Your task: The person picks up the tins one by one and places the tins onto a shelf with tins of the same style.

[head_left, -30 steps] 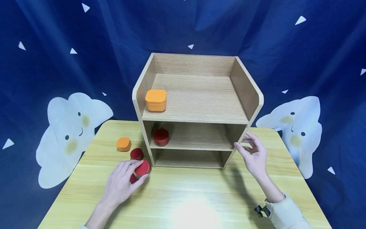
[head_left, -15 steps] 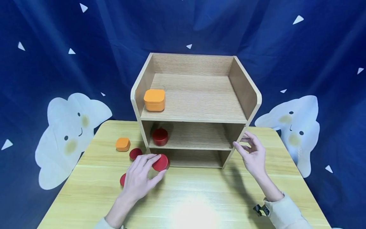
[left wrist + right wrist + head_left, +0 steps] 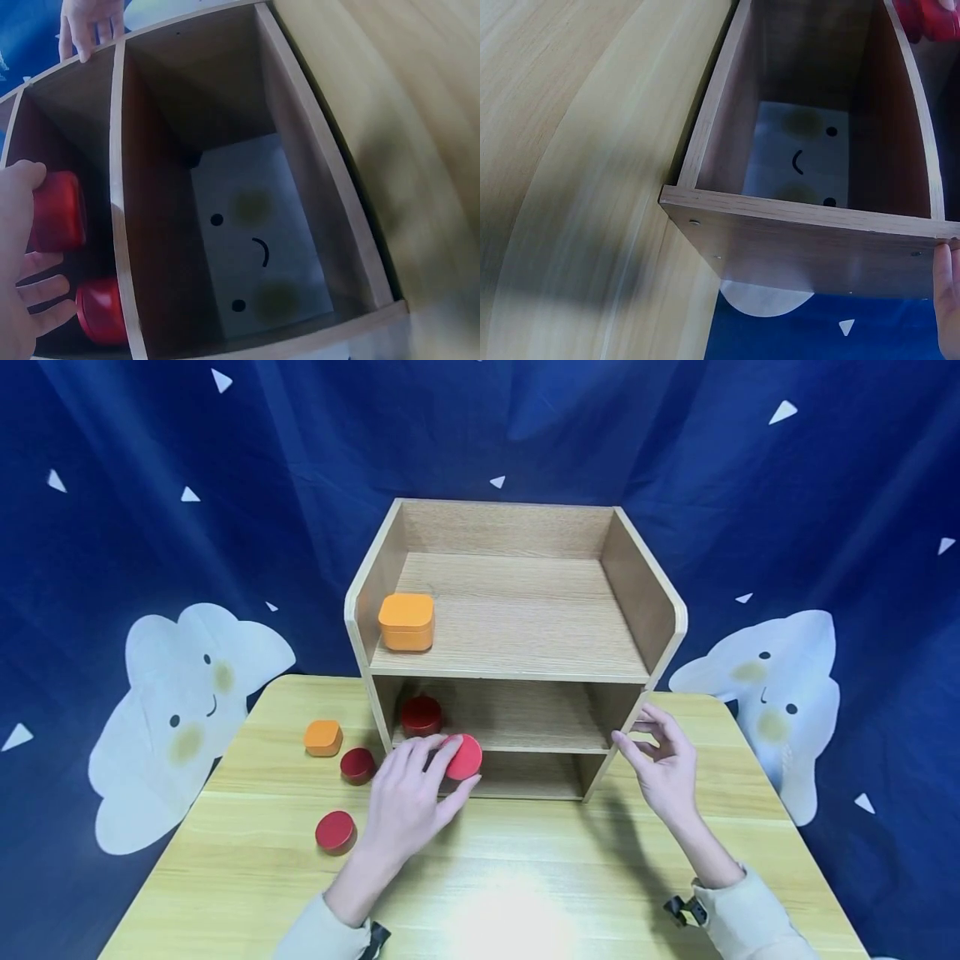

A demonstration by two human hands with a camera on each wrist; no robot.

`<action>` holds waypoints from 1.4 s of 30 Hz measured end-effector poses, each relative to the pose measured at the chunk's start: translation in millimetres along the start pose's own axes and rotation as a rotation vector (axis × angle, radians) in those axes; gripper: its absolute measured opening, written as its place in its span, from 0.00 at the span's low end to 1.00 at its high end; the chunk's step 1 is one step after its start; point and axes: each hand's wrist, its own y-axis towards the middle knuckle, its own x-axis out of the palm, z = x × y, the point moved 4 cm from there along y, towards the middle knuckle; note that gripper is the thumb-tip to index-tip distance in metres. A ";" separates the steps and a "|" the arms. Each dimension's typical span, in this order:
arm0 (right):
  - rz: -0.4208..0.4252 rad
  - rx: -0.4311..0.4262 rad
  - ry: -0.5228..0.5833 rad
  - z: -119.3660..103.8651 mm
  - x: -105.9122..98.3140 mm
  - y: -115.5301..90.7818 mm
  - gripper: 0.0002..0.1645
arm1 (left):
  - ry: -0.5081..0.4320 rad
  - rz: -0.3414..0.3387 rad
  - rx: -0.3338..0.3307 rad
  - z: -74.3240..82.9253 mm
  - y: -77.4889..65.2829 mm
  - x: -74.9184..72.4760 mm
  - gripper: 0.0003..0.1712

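My left hand (image 3: 408, 793) pinches a bright red round tin (image 3: 467, 758) between thumb and fingers. That tin is in front of the middle shelf level, to the right of a darker red round tin (image 3: 422, 716) standing there. In the left wrist view the held tin (image 3: 60, 214) and the shelved tin (image 3: 101, 311) appear close together. My right hand (image 3: 666, 764) touches the right side panel of the wooden shelf unit (image 3: 517, 677) near its front edge. Its fingers (image 3: 945, 277) lie against that panel in the right wrist view.
An orange rounded box (image 3: 407, 622) sits at the left of the top level. On the table (image 3: 600, 893), left of the unit, are a smaller orange box (image 3: 323, 738) and two red round tins, one farther back (image 3: 357, 766) and one nearer (image 3: 335, 832). A blue curtain (image 3: 480, 427) hangs behind.
My left hand has lifted the red tin from the table left of the unit and carried it right and up to the middle level. The right hand has stayed at the side panel.
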 end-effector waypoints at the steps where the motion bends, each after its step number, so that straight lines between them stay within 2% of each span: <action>1: -0.001 0.000 0.000 0.1 -0.2 0.1 0.33 | 0.019 -0.004 0.008 1.6 2.6 1.4 0.27; 8: -0.011 -0.008 0.010 0.6 -0.7 0.0 0.33 | 0.147 -0.024 0.074 9.8 16.4 14.0 0.28; 16: -0.007 -0.016 0.008 0.6 -0.2 -0.7 0.34 | 0.231 -0.035 0.120 12.8 18.5 24.3 0.27; 23: -0.008 -0.021 0.008 1.1 0.1 0.0 0.33 | 0.238 -0.036 0.146 11.1 20.3 29.5 0.29; 42: -0.009 -0.042 0.021 2.4 0.1 -0.4 0.36 | 0.249 -0.052 0.158 -3.5 31.1 39.6 0.22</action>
